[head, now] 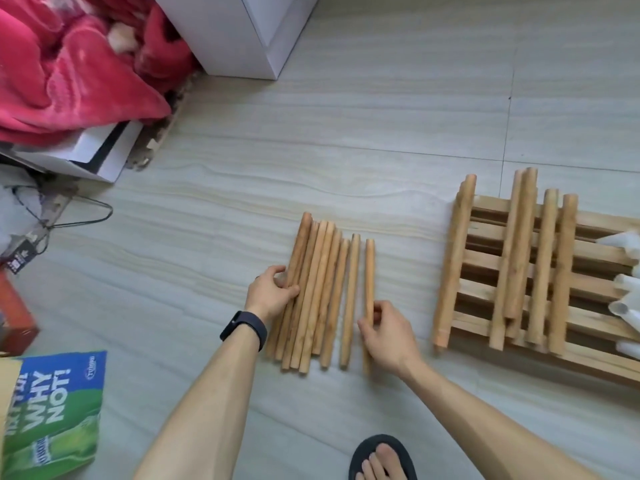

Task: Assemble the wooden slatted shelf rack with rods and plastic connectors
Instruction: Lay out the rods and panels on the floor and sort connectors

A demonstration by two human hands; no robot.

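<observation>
Several wooden rods [320, 292] lie side by side on the tiled floor in the middle of the view. My left hand [272, 294] grips the leftmost rod of that row near its middle. One rod [369, 271] lies a little apart on the right, and my right hand [386, 332] pinches it near its lower part. To the right a stack of wooden slatted panels [595, 258] lies flat with several more rods [519, 251] laid across it. White plastic connectors [627, 303] sit on the panels at the right edge.
A red blanket [69, 64] and a white cabinet [235, 36] stand at the back left, with a white box [93, 154] and a wire hanger [79, 216] below them. A green and blue bag [55, 410] lies at the lower left. My sandalled foot [381, 459] is at the bottom.
</observation>
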